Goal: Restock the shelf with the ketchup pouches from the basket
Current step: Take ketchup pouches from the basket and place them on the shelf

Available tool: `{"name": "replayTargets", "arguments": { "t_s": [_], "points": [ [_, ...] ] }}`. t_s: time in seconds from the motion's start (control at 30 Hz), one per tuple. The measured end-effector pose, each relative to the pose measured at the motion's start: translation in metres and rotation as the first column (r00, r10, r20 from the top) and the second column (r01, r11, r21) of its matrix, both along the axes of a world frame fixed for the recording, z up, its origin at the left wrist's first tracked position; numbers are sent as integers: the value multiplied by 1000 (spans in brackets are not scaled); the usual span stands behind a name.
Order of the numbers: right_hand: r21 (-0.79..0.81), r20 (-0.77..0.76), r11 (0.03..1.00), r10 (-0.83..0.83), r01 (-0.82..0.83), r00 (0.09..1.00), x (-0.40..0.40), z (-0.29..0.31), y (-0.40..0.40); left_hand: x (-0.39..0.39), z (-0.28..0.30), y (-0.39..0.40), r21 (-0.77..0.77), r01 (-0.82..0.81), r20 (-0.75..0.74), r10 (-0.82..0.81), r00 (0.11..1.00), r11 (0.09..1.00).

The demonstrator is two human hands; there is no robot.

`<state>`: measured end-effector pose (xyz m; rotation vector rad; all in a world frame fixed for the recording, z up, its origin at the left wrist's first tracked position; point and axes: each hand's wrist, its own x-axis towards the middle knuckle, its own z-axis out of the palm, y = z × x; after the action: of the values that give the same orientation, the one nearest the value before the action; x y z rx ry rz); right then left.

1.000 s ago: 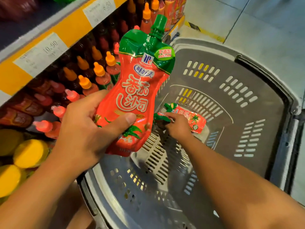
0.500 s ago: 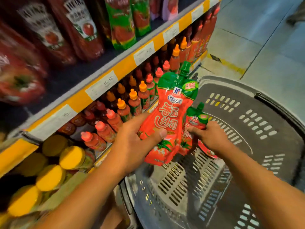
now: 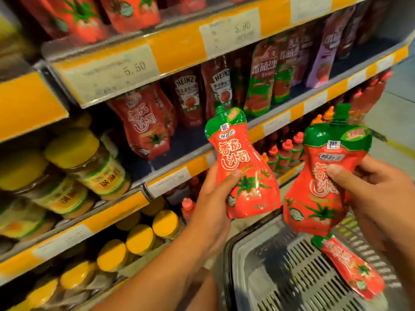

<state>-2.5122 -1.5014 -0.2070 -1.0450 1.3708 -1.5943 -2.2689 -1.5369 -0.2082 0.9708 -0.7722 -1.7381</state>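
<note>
My left hand (image 3: pixel 210 207) grips a red ketchup pouch with a green spout (image 3: pixel 241 167), held upright in front of the middle shelf (image 3: pixel 179 160). My right hand (image 3: pixel 377 194) grips a second, same-looking pouch (image 3: pixel 323 176) a little lower to the right, above the grey basket (image 3: pixel 269 265). A third pouch (image 3: pixel 350 265) hangs upside down below my right hand over the basket; what holds it is hidden. Matching pouches (image 3: pixel 146 124) stand on the middle shelf, left of the held ones.
Heinz pouches (image 3: pixel 190 95) and other sauce packs fill the middle shelf to the right. Jars with yellow lids (image 3: pixel 85 162) sit at left and below. Red squeeze bottles (image 3: pixel 285 151) line the lower shelf. Yellow price strips edge each shelf.
Both hands have risen from the basket to shelf height, each with a pouch. The view has swung up from the basket to the shelves.
</note>
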Motion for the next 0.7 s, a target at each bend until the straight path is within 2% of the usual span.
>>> {"name": "replayTargets", "arguments": {
  "t_s": [0.1,0.2,0.4,0.57,0.7],
  "points": [
    [-93,38,996,13,-9,999,23,8,-14,26,15,-11,-26,-51,43,52,998,998],
    [-148,55,989,34,-25,998,46,15,-21,49,24,-24,-139,-99,209,127,970,985],
    [-179,118,978,131,-109,984,73,24,-29,70,47,-48,-405,-99,487,307,818,909],
    [-162,99,972,185,-168,978,89,26,-25,71,56,-61,-526,-183,546,495,676,830],
    [-101,105,974,213,-202,971,98,18,-25,76,52,-70,-535,-268,531,566,631,801]
  ]
}}
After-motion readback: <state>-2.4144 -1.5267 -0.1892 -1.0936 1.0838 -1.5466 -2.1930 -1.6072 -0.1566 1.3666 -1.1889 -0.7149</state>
